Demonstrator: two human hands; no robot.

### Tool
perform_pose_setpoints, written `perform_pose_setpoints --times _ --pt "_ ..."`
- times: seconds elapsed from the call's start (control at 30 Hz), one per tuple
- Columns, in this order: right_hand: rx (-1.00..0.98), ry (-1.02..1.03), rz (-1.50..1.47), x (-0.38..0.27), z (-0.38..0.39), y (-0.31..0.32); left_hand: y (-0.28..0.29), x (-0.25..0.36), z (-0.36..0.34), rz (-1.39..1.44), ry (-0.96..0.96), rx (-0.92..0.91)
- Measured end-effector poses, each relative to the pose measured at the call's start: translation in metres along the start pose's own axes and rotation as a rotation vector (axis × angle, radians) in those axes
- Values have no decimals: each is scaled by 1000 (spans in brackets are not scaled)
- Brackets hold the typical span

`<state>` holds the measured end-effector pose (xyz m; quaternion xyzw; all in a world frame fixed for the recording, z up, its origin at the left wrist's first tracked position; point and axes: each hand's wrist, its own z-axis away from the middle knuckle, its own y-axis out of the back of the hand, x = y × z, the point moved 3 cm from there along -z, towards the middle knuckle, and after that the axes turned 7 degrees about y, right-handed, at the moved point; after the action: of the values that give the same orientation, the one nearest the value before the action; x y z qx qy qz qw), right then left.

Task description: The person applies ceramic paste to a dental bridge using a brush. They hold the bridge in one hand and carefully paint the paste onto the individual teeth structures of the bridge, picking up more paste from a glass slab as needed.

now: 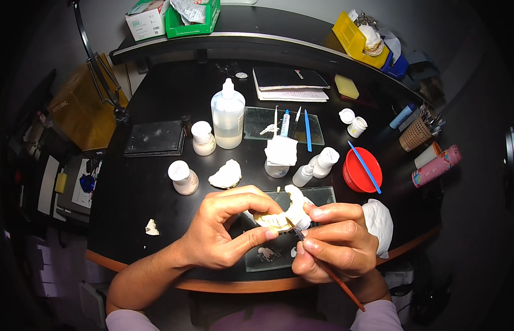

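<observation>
My left hand [218, 226] is closed, its thumb and fingers pinching a cream-coloured dental cast [294, 202] with a curved row of teeth. In my right hand [342, 237] is a thin brush [343, 287] with a red-brown handle, its dark tip against the cast. Fingers of that hand also steady the cast's right side. Both hands are above a glass slab [279, 262] near the front edge; a pinkish smear [265, 254] lies on it. Beyond my left hand sits another pale plaster piece [226, 174].
Around the work stand a large squeeze bottle [228, 118], white-capped jars [183, 179], small white bottles [325, 163] and a red bowl [356, 179] with a blue spatula across it. White tissue [377, 226] lies at right. Farther back are a second glass slab [257, 118] and a notebook [290, 83].
</observation>
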<state>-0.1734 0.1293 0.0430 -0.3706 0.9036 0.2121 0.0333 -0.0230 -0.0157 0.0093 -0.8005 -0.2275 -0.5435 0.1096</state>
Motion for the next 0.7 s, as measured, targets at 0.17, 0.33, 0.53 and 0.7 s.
perform_pose_setpoints --times 0.17,0.33,0.53,0.7 --pt "11 4 10 0 1 1 0 1 1 -4 -1 -2" --pt "33 -12 4 0 4 3 -1 2 1 8 9 -7" --pt "19 -11 -26 -1 4 3 -1 -1 0 1 -4 -9" --pt "-56 2 -11 -3 3 3 -1 -1 0 2 -8 -8"
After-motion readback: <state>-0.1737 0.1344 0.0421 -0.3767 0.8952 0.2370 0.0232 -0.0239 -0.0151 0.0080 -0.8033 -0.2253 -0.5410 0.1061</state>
